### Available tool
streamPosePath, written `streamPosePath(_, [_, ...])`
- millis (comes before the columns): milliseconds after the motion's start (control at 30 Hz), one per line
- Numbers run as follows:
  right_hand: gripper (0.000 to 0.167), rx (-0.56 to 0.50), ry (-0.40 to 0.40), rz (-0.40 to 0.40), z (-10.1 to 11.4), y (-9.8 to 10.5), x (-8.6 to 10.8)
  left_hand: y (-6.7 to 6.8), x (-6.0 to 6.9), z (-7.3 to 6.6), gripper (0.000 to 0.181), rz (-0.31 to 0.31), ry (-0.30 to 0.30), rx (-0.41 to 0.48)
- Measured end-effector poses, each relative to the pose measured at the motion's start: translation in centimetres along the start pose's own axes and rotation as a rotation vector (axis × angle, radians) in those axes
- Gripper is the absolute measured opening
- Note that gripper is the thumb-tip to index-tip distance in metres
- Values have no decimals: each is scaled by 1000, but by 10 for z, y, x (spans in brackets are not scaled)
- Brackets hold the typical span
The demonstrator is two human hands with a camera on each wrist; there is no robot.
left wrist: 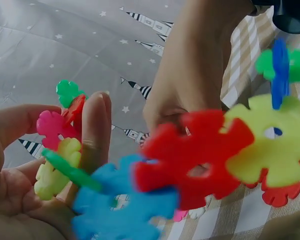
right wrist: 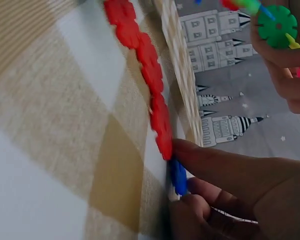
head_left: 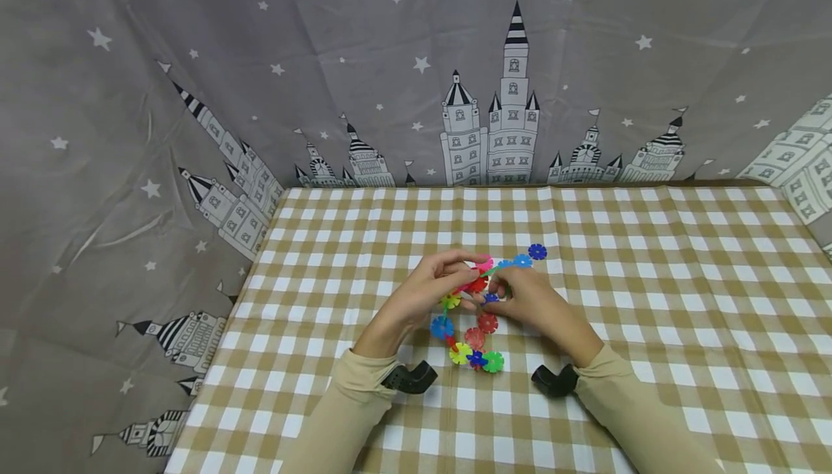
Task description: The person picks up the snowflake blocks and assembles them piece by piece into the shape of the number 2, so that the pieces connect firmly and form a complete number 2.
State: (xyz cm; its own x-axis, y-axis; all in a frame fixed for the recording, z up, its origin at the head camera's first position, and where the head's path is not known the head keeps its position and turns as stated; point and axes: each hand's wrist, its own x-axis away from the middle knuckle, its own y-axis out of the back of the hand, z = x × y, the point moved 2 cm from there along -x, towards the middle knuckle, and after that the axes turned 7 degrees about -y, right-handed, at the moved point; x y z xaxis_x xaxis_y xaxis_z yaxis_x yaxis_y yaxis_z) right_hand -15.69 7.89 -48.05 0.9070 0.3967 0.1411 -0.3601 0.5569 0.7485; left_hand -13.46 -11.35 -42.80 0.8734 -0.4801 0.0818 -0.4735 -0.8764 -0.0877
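Notched plastic snowflake discs are linked into a colourful chain that loops between both hands. My left hand (head_left: 429, 286) holds the chain by its upper left stretch, around pink (left wrist: 51, 126) and yellow discs (left wrist: 51, 182). Lower down hang a light blue disc (head_left: 442, 327), a yellow disc (head_left: 461, 353) and a green disc (head_left: 493, 362). My right hand (head_left: 533, 299) pinches a dark blue disc (right wrist: 178, 176), which meets the end of a row of red discs (right wrist: 159, 117). Fingers hide part of the loop's middle.
Beyond the right hand, a light blue disc (head_left: 522, 261) and a dark blue disc (head_left: 537, 251) stick out. A checked cloth (head_left: 312, 272) covers the table. Behind it hangs a grey curtain (head_left: 364, 48) printed with castles. Black wrist mounts (head_left: 411, 377) sit on both sleeves.
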Motion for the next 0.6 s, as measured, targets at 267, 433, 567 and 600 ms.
streamPosePath(267, [19, -259, -14, 51, -5, 14, 6, -6, 2, -1, 39, 21, 27, 95])
streamPosePath(433, [20, -708, -19, -44, -2, 42, 15, -9, 2, -1, 41, 47, 30, 118])
streamPosePath(567, [14, -914, 20, -98, 4, 60, 24, -11, 2, -1, 41, 18, 44, 118])
streamPosePath(600, [12, -925, 28, -96, 6, 62, 26, -11, 2, -2, 41, 5, 46, 113])
